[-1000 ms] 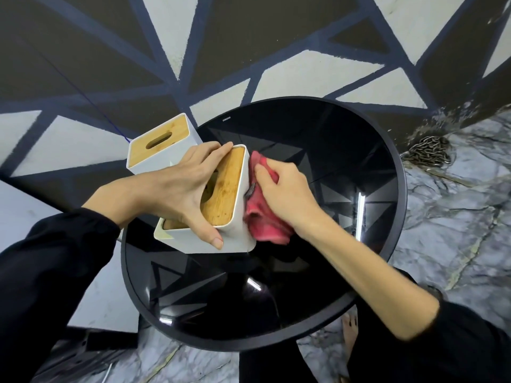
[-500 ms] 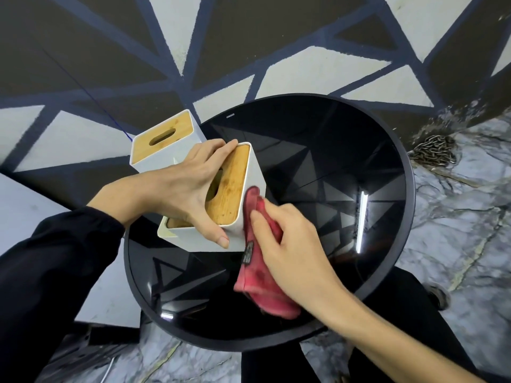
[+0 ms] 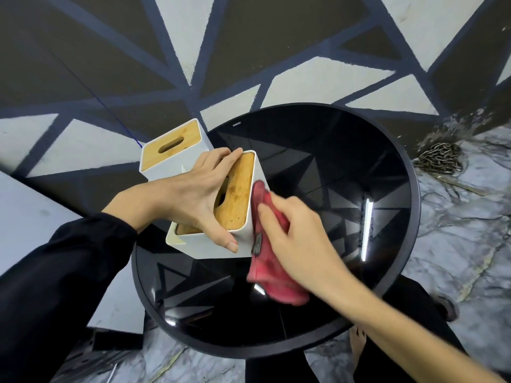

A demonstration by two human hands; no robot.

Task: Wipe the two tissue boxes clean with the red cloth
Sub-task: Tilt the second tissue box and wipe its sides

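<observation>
right hand (image 3: pixel 301 239) bunches the red cloth (image 3: pixel 273 277) against the near tissue box (image 3: pixel 218 244) right side wall, mid-wipe on the black round table (image 3: pixel 414 217). left hand (image 3: pixel 193 194) clamps that box over its wooden lid, tilted. far tissue box (image 3: pixel 171 150) sits just behind, untouched; probably still to wipe.

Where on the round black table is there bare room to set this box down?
Bare glass lies right of the right hand, out to the table rim, and along the near rim below the red cloth. The left edge is crowded: both tissue boxes and the left hand.
</observation>
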